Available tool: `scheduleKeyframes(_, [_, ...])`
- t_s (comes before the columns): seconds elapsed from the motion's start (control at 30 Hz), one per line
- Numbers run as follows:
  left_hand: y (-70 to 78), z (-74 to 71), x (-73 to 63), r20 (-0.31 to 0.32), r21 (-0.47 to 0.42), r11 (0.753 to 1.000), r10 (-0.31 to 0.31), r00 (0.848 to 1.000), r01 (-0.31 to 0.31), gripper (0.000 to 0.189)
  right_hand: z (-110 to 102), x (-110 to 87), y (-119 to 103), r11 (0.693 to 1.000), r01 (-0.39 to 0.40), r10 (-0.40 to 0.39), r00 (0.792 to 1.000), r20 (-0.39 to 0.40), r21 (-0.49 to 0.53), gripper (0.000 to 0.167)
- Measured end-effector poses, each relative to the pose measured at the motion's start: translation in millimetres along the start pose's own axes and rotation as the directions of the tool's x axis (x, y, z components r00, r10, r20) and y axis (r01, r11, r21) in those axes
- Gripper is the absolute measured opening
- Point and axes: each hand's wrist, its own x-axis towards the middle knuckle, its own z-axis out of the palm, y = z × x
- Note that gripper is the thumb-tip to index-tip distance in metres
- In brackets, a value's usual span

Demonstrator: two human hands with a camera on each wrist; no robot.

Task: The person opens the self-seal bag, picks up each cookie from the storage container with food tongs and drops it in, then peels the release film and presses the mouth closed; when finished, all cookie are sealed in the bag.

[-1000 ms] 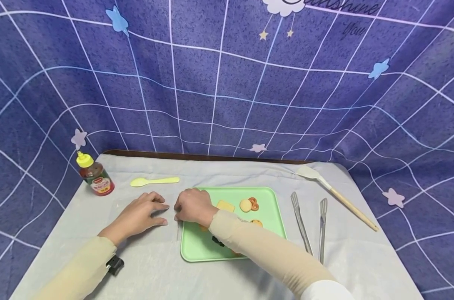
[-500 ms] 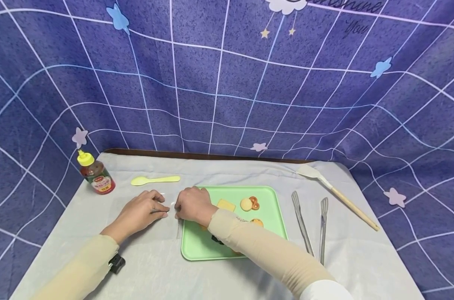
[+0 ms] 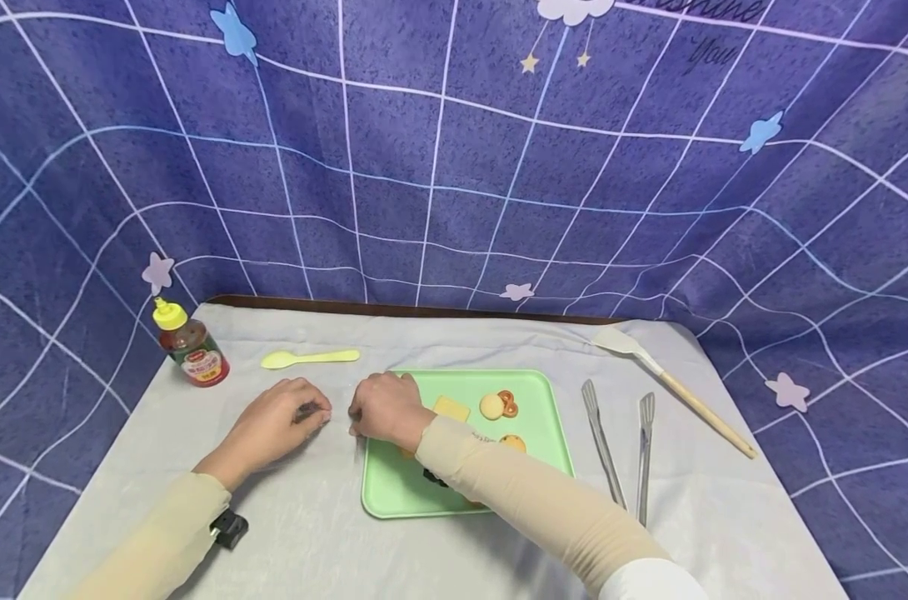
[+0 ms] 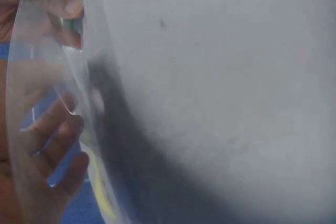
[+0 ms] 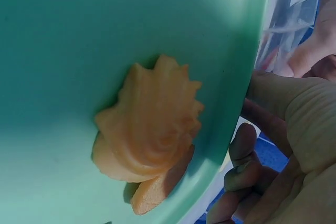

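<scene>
A clear plastic bag [image 4: 42, 40] spans the space between the two hands; in the head view it is almost invisible. My left hand [image 3: 277, 425] pinches its edge between thumb and fingertips. Over the left rim of the green tray [image 3: 394, 500], my right hand [image 3: 390, 408] has its fingers curled and pinches the bag's other side, though the contact is partly hidden. Beneath the right wrist lies a ridged, shell-like cookie [image 5: 157, 119] with another piece under it. A square cracker [image 3: 451, 408], a round cookie [image 3: 491, 407], a pretzel [image 3: 509, 403] and another cookie [image 3: 512, 443] share the tray.
At the left stands a sauce bottle [image 3: 199, 354] with a yellow cap. A yellow spoon [image 3: 309, 358] lies behind the hands. Metal tongs [image 3: 604, 442] and a wooden-handled spatula [image 3: 679, 392] lie to the right. A patterned blue curtain [image 3: 454, 167] hangs behind the table.
My left thumb and fingertips have come together, and the left hand has drawn slightly left, away from the right. The right hand has stayed almost still.
</scene>
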Motion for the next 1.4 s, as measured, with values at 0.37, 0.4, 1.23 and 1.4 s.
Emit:
scheduleKeyframes(0.37, [3.1,-3.4,5.0,-0.034,0.068,0.997,0.041,0.999,-0.039,0.01,0.1,-0.3,4.0,1.0,-0.005,0.005,1.0,-0.009,-0.019,0.026])
scheduleKeyframes(0.4, [2.5,-3.1,5.1,-0.037,0.073,0.996,0.047,0.998,-0.044,0.009,0.5,-0.3,4.3,1.0,-0.005,0.005,1.0,-0.01,-0.021,0.027])
scheduleKeyframes(1.23, [-0.9,-4.9,-9.5,-0.054,-0.002,0.998,0.064,0.996,-0.065,0.009,-10.7,-195.5,208.3,0.797,-0.047,0.341,0.858,-0.385,0.602,0.033])
scheduleKeyframes(1.4, [0.8,-4.0,-9.5,-0.072,0.001,0.997,0.082,0.994,-0.082,0.01,1.3,-254.2,242.3,0.786,-0.182,0.483,0.777,-0.404,0.591,0.038])
